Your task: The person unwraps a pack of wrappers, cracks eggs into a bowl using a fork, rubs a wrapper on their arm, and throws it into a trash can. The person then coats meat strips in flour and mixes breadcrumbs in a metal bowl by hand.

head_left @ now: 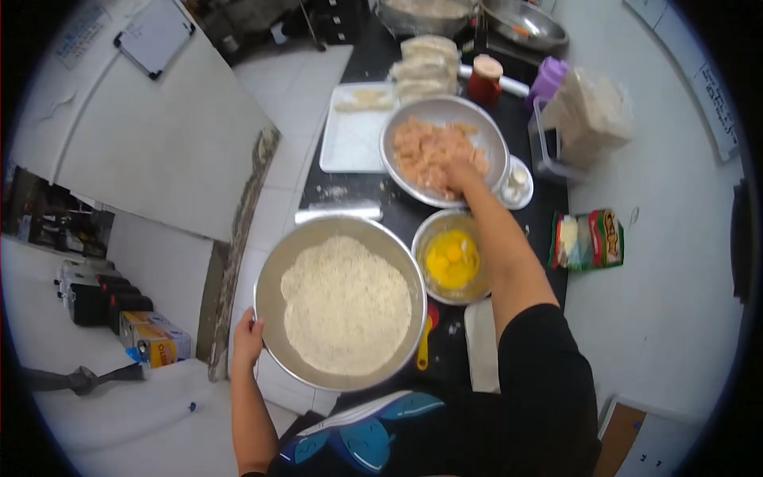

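Observation:
My left hand (pixel 248 340) grips the left rim of a large metal bowl (pixel 274 350), its thumb up against the edge. Pale, speckled flour-like powder (pixel 346 306) covers the bottom of that bowl. Farther away, my right hand (pixel 459 176) reaches down into a second metal bowl (pixel 499 151) of raw, cut meat pieces (pixel 425 151) that look like chicken. The fingers are lost among the pieces, so I cannot see what they hold. Below my right forearm stands a smaller bowl (pixel 421 286) with several cracked eggs (pixel 453 258).
A white tray (pixel 346 147) lies behind the flour bowl, near filled plastic bags (pixel 425 67). At right are a small white dish (pixel 520 183), a plastic container (pixel 548 159) and a green-red packet (pixel 592 241). A yellow measuring spoon (pixel 423 350) lies near my body. Walls flank the dark counter.

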`<state>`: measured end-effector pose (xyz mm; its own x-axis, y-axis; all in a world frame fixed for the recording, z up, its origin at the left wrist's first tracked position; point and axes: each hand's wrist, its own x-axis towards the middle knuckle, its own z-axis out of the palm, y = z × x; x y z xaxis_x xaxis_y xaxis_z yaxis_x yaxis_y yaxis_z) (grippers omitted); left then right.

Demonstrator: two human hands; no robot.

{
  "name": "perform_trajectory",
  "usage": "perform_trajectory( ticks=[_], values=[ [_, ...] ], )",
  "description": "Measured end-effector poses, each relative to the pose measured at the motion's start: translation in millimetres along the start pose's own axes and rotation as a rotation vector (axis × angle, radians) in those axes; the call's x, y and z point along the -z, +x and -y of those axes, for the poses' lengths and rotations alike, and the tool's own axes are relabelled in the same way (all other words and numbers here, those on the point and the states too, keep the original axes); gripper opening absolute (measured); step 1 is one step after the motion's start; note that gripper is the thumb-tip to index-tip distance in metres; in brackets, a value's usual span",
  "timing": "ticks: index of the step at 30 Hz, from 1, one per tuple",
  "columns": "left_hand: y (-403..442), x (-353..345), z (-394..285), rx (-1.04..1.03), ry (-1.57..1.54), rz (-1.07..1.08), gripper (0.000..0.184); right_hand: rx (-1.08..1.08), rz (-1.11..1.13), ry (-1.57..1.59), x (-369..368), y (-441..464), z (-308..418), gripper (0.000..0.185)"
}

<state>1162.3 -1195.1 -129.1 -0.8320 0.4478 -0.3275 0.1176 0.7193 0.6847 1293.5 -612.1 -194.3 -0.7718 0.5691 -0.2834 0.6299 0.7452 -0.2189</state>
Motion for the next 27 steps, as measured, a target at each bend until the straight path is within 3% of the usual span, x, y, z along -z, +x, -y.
perform_trajectory(
  ticks=[1, 3, 5, 10, 16, 18, 22, 25, 27],
  values=[
    [-0.6, -4.7, 3.7, 0.029, -0.091, -0.025, 0.038, -0.131, 0.162, 0.043, 11.1, -3.1, 8.5, 0.033],
    [6.0, -4.3, 4.5, 0.158, -0.149, -0.002, 0.038, -0.153, -0.055, -0.096, -1.1, -13.8, 17.1, 0.038],
    [4.2, -0.9, -3.0, 0.119, -0.180, 0.039, 0.043, -0.130, -0.137, -0.141, -16.6, -10.3, 16.8, 0.044],
    [4.3, -5.9, -2.7, 0.105, -0.243, -0.004, 0.046, -0.033, -0.044, -0.117, -20.5, 9.6, -3.3, 0.052],
    [0.8, -7.6, -7.9, 0.102, -0.200, -0.036, 0.044, 0.033, -0.034, -0.197, 1.9, -6.6, 17.2, 0.046],
    [-1.6, -3.1, -18.5, 0.104, -0.203, 0.039, 0.043, 0.031, -0.099, -0.139, -7.8, 0.0, 16.7, 0.045],
    [-0.1, -11.7, -10.4, 0.065, -0.232, -0.059, 0.043, 0.037, -0.158, -0.011, 2.0, -0.3, 10.0, 0.040],
    [3.8, -11.0, 3.3, 0.048, -0.220, -0.064, 0.043, 0.038, -0.042, 0.142, 20.7, -4.1, 5.9, 0.038],
    [1.7, -11.7, 3.4, 0.045, -0.269, -0.047, 0.043, 0.055, -0.173, 0.250, 7.7, 8.5, -11.6, 0.037]
  ],
)
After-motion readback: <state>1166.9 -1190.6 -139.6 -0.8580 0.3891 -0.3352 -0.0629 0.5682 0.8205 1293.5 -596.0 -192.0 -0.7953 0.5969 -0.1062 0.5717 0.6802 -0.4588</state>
